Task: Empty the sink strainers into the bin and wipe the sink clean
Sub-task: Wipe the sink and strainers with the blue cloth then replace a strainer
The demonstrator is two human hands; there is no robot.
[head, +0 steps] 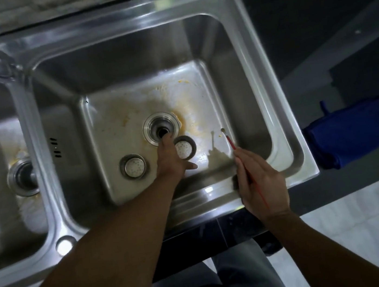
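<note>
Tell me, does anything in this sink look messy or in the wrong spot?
Yes. The left strainer and the right strainer lie loose on the basin floor, not in the open drain. Orange-yellow smears spread around that drain, so the basin looks dirty.

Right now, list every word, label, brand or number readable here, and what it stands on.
None: no readable text anywhere.
The stainless steel double sink, two round perforated metal strainers, thin red stick in the right hand and blue cloth show no lettering.
Dark marks on its inner wall are slots, not print.
</note>
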